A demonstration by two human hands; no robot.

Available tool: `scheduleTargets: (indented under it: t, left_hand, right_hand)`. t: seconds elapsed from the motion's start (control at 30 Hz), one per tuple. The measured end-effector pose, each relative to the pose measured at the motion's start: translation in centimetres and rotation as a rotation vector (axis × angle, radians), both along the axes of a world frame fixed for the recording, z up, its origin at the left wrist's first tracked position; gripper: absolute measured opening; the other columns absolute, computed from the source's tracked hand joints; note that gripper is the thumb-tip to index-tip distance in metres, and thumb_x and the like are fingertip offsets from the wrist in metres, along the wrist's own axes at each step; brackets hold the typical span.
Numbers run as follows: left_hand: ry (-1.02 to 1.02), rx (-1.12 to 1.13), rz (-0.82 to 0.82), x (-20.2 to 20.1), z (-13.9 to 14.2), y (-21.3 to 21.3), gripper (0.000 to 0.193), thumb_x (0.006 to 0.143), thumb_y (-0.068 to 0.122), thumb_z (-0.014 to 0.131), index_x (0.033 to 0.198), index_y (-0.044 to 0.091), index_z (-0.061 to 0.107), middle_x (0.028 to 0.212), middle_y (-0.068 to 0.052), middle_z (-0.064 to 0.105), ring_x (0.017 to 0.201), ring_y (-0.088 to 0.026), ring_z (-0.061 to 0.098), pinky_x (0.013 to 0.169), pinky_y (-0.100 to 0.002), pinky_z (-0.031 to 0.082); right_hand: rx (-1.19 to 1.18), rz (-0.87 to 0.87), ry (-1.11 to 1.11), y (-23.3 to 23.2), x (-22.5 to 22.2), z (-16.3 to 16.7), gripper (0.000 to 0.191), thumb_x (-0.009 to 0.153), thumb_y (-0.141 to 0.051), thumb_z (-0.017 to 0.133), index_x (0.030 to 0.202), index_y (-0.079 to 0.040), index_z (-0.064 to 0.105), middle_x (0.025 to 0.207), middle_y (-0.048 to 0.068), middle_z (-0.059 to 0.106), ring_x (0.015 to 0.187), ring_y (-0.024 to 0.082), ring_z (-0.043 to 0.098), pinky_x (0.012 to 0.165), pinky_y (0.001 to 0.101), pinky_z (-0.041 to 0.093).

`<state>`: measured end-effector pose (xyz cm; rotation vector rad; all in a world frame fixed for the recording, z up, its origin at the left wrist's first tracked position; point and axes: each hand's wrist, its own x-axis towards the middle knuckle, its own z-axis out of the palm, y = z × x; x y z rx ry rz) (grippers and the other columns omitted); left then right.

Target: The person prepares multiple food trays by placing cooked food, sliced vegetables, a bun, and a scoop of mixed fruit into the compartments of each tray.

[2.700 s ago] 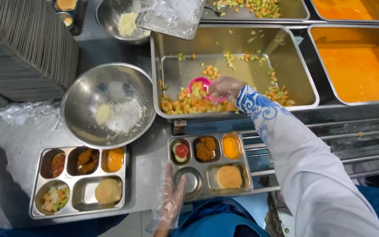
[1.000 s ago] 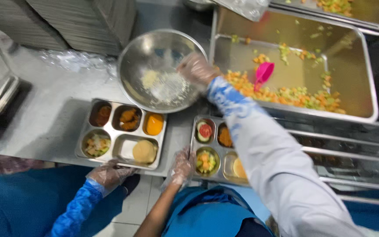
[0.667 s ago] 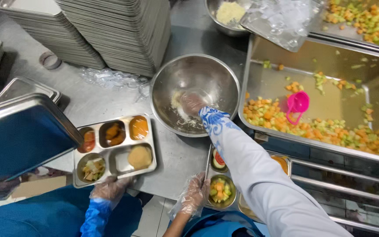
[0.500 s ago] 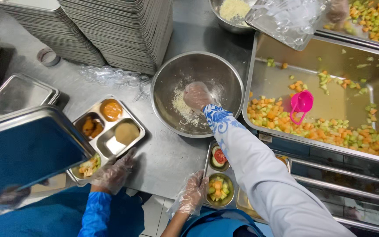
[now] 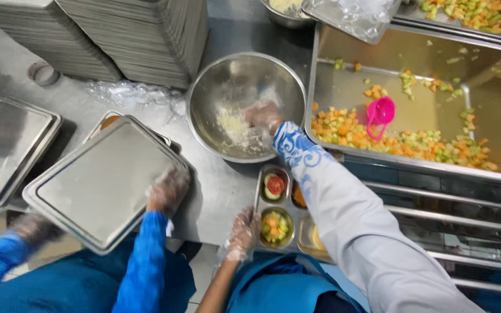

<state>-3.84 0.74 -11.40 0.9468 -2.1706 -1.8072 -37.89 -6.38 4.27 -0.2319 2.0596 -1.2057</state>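
Landmark: round steel bowl (image 5: 244,104) on the counter (image 5: 215,191).

Right hand (image 5: 264,116), in a clear glove, is down inside the bowl, fingers curled into the pale crumbly food (image 5: 231,124) at the bottom; blurred, so can't tell if it's actually clamped on any.

Left hand (image 5: 242,233), also gloved, sits below the bowl, gripping the near-left corner of a compartment meal tray (image 5: 279,210). That tray holds a tomato slice, diced vegetables and orange portions, and is partly hidden under the right sleeve.

Right of the bowl: large steel pan (image 5: 424,104) with diced vegetables and a pink scoop (image 5: 380,113).

Left of the bowl: a co-worker's gloved hand (image 5: 168,188) holds a flat steel lid (image 5: 104,179) over another tray. Above-left of the bowl: stacked trays (image 5: 140,35).
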Motion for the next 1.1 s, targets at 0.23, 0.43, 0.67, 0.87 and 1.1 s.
scheduleTargets:
  t: [0.23,0.43,0.67,0.87,1.1]
  left_hand:
    - [0.021,-0.312,0.024,1.0,1.0,-1.1,0.037,0.101,0.027,0.060,0.122,-0.002,0.068,0.098,-0.026,0.073,0.089,-0.036,0.072,0.079,-0.045,0.056]
    - [0.160,-0.012,0.100,0.8,2.1,-0.2,0.036,0.101,0.024,0.060,0.122,-0.005,0.066,0.093,-0.018,0.073,0.081,-0.022,0.065,0.074,-0.037,0.055]
    - [0.131,-0.077,0.137,1.1,4.9,0.8,0.035,0.101,0.023,0.059,0.121,-0.005,0.066,0.092,-0.016,0.073,0.082,-0.019,0.067,0.076,-0.035,0.054]
    - [-0.011,-0.210,0.135,1.4,4.9,-0.3,0.038,0.100,0.028,0.055,0.120,0.000,0.071,0.097,-0.022,0.074,0.090,-0.033,0.071,0.082,-0.043,0.054]
    - [-0.194,-0.991,0.075,4.8,4.1,-9.2,0.040,0.103,0.027,0.054,0.128,-0.001,0.066,0.129,-0.031,0.063,0.119,-0.048,0.057,0.103,-0.057,0.044]
  right_hand:
    - [-0.776,0.324,-0.313,12.3,4.5,6.2,0.029,0.092,-0.010,0.075,0.118,0.003,0.072,0.108,0.013,0.075,0.100,0.020,0.072,0.093,0.0332,0.058]
    - [-0.271,0.670,0.214,19.4,15.3,6.0,0.025,0.086,-0.021,0.081,0.106,-0.005,0.078,0.097,0.008,0.079,0.084,0.017,0.073,0.079,0.0307,0.060]
    - [-0.066,0.423,0.300,22.3,21.5,1.6,0.023,0.081,-0.009,0.076,0.102,-0.004,0.083,0.090,0.011,0.081,0.077,0.015,0.074,0.071,0.0292,0.059]
    - [-0.455,0.233,-0.215,23.9,20.9,0.3,0.028,0.086,-0.006,0.078,0.112,0.004,0.074,0.099,0.012,0.077,0.088,0.017,0.072,0.080,0.0289,0.058]
    - [-0.945,0.130,-0.727,23.4,20.2,0.7,0.035,0.086,-0.013,0.071,0.118,0.001,0.069,0.111,0.012,0.072,0.105,0.019,0.070,0.098,0.0298,0.056]
